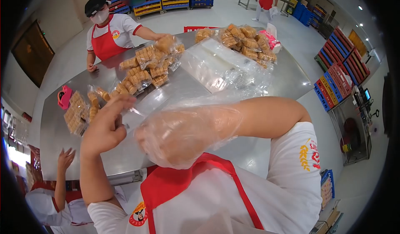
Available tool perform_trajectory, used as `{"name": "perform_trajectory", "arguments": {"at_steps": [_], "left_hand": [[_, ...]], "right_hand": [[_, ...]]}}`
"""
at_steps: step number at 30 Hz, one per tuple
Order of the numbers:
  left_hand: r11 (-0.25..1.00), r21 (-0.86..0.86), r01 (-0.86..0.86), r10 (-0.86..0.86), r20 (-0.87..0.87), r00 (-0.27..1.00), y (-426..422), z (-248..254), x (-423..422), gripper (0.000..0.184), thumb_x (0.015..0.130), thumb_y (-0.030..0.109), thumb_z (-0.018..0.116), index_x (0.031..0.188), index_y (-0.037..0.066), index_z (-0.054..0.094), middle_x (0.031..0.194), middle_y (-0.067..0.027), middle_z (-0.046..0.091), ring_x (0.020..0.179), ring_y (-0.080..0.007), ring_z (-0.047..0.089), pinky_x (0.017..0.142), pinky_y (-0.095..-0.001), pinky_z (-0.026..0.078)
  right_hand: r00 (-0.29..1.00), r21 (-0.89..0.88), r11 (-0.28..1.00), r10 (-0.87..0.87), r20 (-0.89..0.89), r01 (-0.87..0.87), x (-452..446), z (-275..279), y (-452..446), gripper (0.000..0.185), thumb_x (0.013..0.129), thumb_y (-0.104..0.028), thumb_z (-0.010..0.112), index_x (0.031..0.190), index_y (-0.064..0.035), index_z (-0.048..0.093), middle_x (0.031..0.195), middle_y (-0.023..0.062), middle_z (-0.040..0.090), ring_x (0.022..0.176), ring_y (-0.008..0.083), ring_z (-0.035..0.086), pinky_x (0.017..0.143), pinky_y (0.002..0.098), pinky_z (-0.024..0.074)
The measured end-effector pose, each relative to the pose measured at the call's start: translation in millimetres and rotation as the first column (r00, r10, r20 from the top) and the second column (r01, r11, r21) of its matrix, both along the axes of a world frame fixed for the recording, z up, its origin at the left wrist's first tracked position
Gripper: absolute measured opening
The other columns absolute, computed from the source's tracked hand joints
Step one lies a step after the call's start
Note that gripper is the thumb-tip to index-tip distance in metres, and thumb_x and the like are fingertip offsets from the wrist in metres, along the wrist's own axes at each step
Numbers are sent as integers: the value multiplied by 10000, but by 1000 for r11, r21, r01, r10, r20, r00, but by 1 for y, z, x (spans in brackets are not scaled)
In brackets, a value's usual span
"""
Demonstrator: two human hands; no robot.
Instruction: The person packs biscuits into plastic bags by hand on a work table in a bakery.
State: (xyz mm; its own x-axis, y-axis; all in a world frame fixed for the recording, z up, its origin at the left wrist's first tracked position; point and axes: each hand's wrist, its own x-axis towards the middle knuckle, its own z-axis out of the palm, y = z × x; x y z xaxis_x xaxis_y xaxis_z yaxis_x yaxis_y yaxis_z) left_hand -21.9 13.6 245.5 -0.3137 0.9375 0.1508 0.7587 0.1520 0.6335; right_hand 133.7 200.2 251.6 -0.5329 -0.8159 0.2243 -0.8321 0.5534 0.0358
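A clear plastic bag (187, 127) covers my right hand (175, 136) and reaches past the wrist. Inside it, my fingers look curled in, though the crumpled film blurs them. My left hand (106, 127) is bare, raised just left of the bag. Its fingers are bent, with the thumb apart from the stretched index finger. A thin edge of film shows close to its fingertips; contact is unclear. Beyond my hands, a stack of flat clear bags (212, 63) lies on the steel table (291, 77).
Packed round biscuits or buns (146, 67) are heaped ahead, with another pile (250, 42) at the far right. A pink tape dispenser (64, 97) sits at left. One co-worker (110, 38) handles a pack across the table; another person's hand (65, 159) is at lower left.
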Motion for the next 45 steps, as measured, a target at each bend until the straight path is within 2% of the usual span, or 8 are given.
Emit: {"name": "perform_trajectory", "arguments": {"at_steps": [7,13,18,22,25,34,39,45], "left_hand": [[986,162,42,60,-576,815,44,20,40,489,718,-72,543,1203,-12,554,1324,-186,534,1000,-378,624,828,-451,514],[977,-169,133,-194,-431,881,101,1,109,386,775,-10,570,1149,-107,578,1094,-257,609,846,-380,676,711,-413,553],[740,386,551,-538,-154,829,59,-35,72,403,873,115,587,1254,-15,566,1077,-187,652,998,-355,634,888,-432,495],[597,605,-527,728,-133,672,28,-59,-13,216,897,125,640,1067,-6,626,969,-141,651,871,-298,634,826,-392,501],[881,90,-465,328,593,735,8,-89,-38,152,905,86,647,1020,11,581,834,-63,609,738,-172,605,696,-306,497],[526,519,-674,198,696,690,-15,-134,-27,160,911,-3,562,1031,66,481,787,-17,549,637,-108,529,612,-248,452],[634,477,-609,145,700,699,8,-151,-7,132,930,-8,542,1027,61,484,817,-33,552,671,-130,573,645,-264,488],[731,436,-526,50,734,677,39,-161,1,86,960,0,519,1043,24,514,818,-43,559,706,-130,591,659,-273,507]], "right_hand": [[875,-88,963,-268,-403,254,-64,-10,30,203,743,-163,644,894,-27,633,913,140,621,957,293,616,785,401,506],[657,-52,787,-548,-518,615,-136,-50,34,402,796,-216,662,1149,-53,564,1127,170,574,1124,318,544,950,426,447],[609,-89,672,-712,-349,735,-122,-83,23,581,839,-261,677,1362,-74,506,1305,196,535,1263,339,485,1087,447,397],[680,-349,584,-605,414,732,-70,-95,14,879,774,-353,807,1476,-76,355,1461,237,403,1380,393,373,1127,463,359],[653,-296,616,-501,568,730,-56,-80,8,1036,715,-481,806,1491,-27,290,1494,258,317,1392,417,324,1164,451,293],[684,-404,657,-239,689,637,10,-73,30,1106,560,-375,892,1487,-95,358,1515,254,324,1438,391,283,1162,448,306],[447,-292,546,-173,878,785,16,-90,49,931,688,-311,864,1474,-127,401,1520,210,345,1453,351,270,1112,439,378],[691,-488,520,-321,648,700,-11,-118,40,823,794,-194,819,1490,-141,384,1501,133,355,1131,240,579,869,342,551]]}}
